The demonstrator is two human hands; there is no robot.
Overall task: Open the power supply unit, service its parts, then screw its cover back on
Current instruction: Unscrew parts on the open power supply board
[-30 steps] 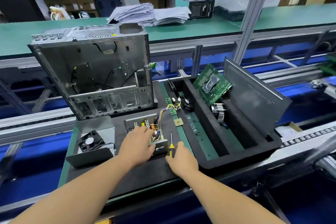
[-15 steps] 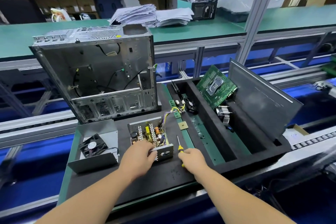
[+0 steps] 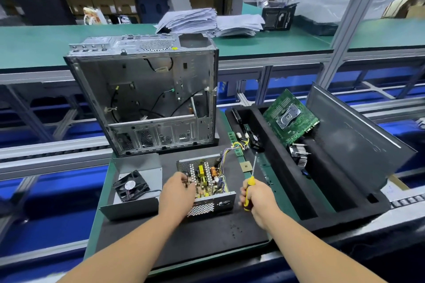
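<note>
Near the left edge of the black mat [image 3: 207, 243], the removed cover [image 3: 138, 190] of the power supply is laid open side up, with a black fan [image 3: 131, 185] resting in it. Behind it, at the mat's far edge, an empty computer case [image 3: 147, 94] is stood upright. The opened power supply unit [image 3: 207, 186] is set in the middle of the mat, its circuit board exposed, and coloured wires [image 3: 232, 149] are led from its far right corner. The left hand [image 3: 178, 193] is rested on the unit's left side, fingers curled over the board's edge. Just right of the unit, a yellow-handled screwdriver [image 3: 249, 188] is gripped in the right hand [image 3: 259, 200], its shaft pointed away. Along the mat's right edge, a black foam tray [image 3: 287, 190] is placed, with a green motherboard [image 3: 291, 117] leaned inside.
</note>
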